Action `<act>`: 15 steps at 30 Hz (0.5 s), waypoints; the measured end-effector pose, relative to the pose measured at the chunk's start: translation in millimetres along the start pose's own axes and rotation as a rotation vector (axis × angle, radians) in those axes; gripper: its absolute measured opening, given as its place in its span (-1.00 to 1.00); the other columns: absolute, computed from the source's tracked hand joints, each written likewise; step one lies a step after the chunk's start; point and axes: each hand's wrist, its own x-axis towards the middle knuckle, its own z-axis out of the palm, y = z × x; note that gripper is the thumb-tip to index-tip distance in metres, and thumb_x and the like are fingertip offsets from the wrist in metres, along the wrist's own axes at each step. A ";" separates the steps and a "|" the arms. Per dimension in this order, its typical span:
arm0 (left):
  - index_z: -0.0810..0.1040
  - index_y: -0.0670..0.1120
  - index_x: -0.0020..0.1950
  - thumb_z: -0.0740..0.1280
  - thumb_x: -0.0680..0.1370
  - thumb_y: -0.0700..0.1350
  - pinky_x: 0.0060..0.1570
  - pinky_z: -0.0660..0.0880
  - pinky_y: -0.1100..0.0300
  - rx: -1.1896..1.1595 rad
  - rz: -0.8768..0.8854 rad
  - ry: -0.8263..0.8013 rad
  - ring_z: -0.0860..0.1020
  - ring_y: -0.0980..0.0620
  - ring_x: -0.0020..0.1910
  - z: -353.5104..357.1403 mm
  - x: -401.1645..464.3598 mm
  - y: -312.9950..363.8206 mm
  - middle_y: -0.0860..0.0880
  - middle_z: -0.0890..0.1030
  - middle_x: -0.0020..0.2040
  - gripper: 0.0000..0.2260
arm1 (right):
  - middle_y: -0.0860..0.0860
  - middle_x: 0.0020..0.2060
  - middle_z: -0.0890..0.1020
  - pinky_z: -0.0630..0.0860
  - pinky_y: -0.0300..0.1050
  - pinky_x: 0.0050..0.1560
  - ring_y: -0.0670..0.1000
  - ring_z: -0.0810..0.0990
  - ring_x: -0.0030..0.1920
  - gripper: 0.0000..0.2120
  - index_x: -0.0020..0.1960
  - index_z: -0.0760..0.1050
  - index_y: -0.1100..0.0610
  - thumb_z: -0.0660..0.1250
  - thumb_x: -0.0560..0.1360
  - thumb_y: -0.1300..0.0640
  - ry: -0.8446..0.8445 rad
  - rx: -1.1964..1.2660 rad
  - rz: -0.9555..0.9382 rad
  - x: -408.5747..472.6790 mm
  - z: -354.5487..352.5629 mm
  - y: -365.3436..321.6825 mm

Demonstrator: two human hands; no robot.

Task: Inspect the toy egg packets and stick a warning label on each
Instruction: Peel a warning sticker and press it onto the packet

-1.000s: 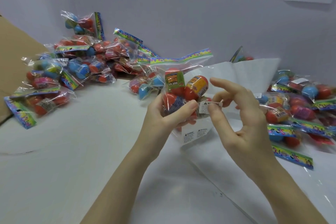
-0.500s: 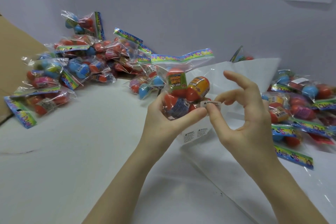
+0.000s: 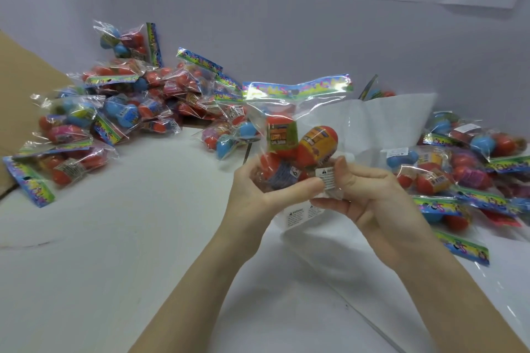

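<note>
Presently: one toy egg packet [image 3: 289, 135], held above the desk [image 3: 114, 238]. Left hand [image 3: 258, 195] fingers curled round its lower part; right hand [image 3: 370, 195] thumb pressing warning label [image 3: 325, 178] onto packet, fingers curled behind. Further packets [image 3: 129, 112] heaped left and right.

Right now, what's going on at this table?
A person holds one toy egg packet up in both hands. The left hand grips its lower part, while the right hand presses a white warning label onto the plastic. More packets lie in a heap at the left and another at the right.
</note>
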 end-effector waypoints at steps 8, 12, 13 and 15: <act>0.67 0.12 -0.23 0.52 0.08 0.01 -0.25 0.57 0.16 0.026 0.016 0.070 0.64 0.06 -0.28 -3.6 1.8 -3.3 0.01 0.69 -0.26 -0.72 | -0.02 -0.29 0.70 0.59 -0.25 -0.28 -0.06 0.68 -0.22 -0.73 -0.25 0.69 -0.02 0.31 0.22 -0.13 0.056 -0.186 -0.116 -0.7 4.7 -0.4; 0.64 0.06 -0.32 0.49 0.16 0.03 -0.38 0.49 0.33 0.181 0.131 0.089 0.58 0.19 -0.39 -3.3 2.5 -3.2 0.13 0.64 -0.37 -0.85 | 0.04 -0.35 0.69 0.52 -0.32 -0.42 0.02 0.67 -0.36 -0.73 -0.31 0.68 0.06 0.34 0.20 -0.11 0.041 -0.232 -0.015 -2.1 -5.0 -10.4; 0.62 0.04 -0.30 0.45 0.19 0.14 -0.38 0.47 0.32 0.166 0.145 0.081 0.55 0.18 -0.40 -3.6 2.4 -2.7 0.12 0.63 -0.37 -0.78 | 0.05 -0.38 0.69 0.50 -0.33 -0.44 0.01 0.66 -0.40 -0.74 -0.35 0.67 0.09 0.35 0.19 -0.09 0.074 -0.196 -0.006 -0.9 -8.1 -13.2; 0.61 0.01 -0.14 0.32 0.22 0.40 -0.38 0.46 0.28 0.104 0.155 0.127 0.52 0.11 -0.44 -6.7 3.3 -4.8 0.05 0.63 -0.35 -0.50 | 0.03 -0.41 0.68 0.50 -0.34 -0.43 -0.05 0.64 -0.42 -0.76 -0.40 0.66 0.10 0.32 0.24 -0.04 0.217 0.011 -0.062 1.7 -16.4 -17.7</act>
